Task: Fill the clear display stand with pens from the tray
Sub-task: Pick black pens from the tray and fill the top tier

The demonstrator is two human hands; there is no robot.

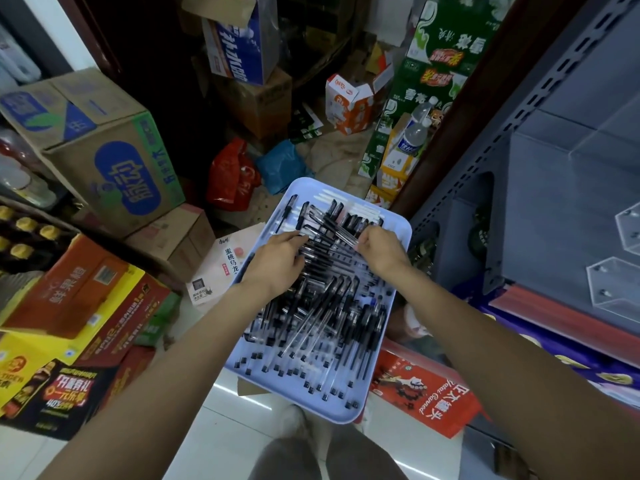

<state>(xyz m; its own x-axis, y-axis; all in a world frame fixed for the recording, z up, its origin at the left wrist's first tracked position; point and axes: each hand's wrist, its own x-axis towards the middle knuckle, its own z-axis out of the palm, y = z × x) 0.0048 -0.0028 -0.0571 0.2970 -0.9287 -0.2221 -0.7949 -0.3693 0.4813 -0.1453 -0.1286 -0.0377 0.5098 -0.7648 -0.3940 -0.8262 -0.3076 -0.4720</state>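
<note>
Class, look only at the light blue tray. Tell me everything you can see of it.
The tray is a light blue rectangle with rounded corners and a low raised rim, plastic by its look. It lies tilted in the picture, among boxes, heaped with black-capped clear pens. Both hands, left and right, reach into the pens at its far half.

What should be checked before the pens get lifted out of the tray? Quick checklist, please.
1. Right hand grips pens: ok, fingers curled on a few.
2. Left hand on the pile: ok, fingers straight on it, holding nothing.
3. Tray stocked: ok, many pens left.
4. Clear display stand within reach: ok, on the shelf to the right.
5. Stand slots free: cannot tell.
6. Number of pens gripped: cannot tell.
</note>
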